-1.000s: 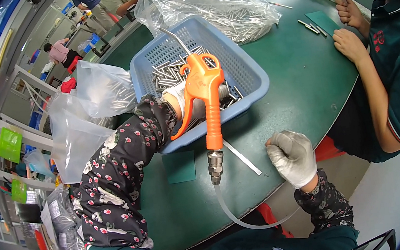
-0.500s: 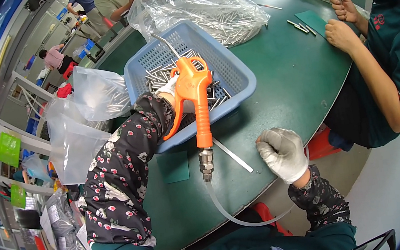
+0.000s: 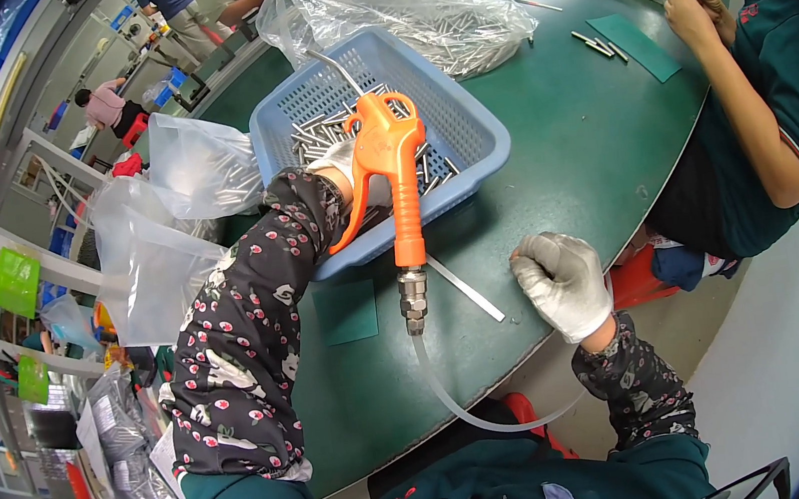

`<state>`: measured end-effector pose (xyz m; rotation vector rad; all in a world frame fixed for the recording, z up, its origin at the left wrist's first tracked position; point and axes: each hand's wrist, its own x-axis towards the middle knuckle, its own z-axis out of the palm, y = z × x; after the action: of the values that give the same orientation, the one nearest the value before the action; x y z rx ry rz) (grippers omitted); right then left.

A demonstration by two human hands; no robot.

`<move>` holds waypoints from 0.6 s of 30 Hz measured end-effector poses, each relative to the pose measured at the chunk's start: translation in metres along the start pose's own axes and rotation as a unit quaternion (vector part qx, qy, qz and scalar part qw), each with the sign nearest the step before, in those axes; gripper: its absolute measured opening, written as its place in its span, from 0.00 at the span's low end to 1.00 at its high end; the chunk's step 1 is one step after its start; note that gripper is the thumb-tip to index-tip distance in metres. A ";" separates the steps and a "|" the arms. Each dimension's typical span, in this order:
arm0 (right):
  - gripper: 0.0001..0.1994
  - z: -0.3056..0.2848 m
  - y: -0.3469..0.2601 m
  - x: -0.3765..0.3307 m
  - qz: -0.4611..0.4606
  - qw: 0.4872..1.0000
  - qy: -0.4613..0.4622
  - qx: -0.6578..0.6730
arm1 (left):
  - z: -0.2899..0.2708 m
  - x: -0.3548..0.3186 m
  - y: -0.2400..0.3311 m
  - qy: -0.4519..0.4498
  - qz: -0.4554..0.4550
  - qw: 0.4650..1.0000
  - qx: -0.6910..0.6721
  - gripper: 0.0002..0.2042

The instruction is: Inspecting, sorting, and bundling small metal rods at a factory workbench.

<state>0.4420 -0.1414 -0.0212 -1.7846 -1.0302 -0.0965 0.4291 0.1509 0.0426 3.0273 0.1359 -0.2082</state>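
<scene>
Left hand [image 3: 337, 158], white-gloved, reaches into the blue basket [image 3: 455, 121] among loose metal pins [image 3: 319, 137]; an orange air gun [image 3: 389, 155] covers most of it, so its spread and any grip cannot be told. Gun stands upright in view before basket and hand — nozzle up, clear hose [image 3: 444, 395] below. Right hand [image 3: 566, 286], also gloved, near the edge of the green table [image 3: 568, 151], fingers loosely curled — contents, if any, hidden. White strip [image 3: 466, 288] lies between basket and right hand.
</scene>
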 end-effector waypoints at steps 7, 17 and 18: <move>0.03 0.002 0.009 0.000 0.019 0.999 0.025 -0.002 | -0.003 0.000 -0.009 -0.001 -0.042 0.999 -0.029 0.10; 0.06 0.010 0.007 -0.007 0.012 0.998 0.043 -0.048 | -0.056 -0.087 0.006 0.198 -0.095 0.848 -0.482 0.16; 0.07 0.010 0.013 -0.008 0.018 0.998 0.044 -0.028 | -0.066 -0.104 0.020 0.197 -0.109 0.857 -0.463 0.16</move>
<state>0.4419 -0.1402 -0.0394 -1.8334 -0.9395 -0.1819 0.3376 0.1302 0.1242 2.0364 0.4598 0.3704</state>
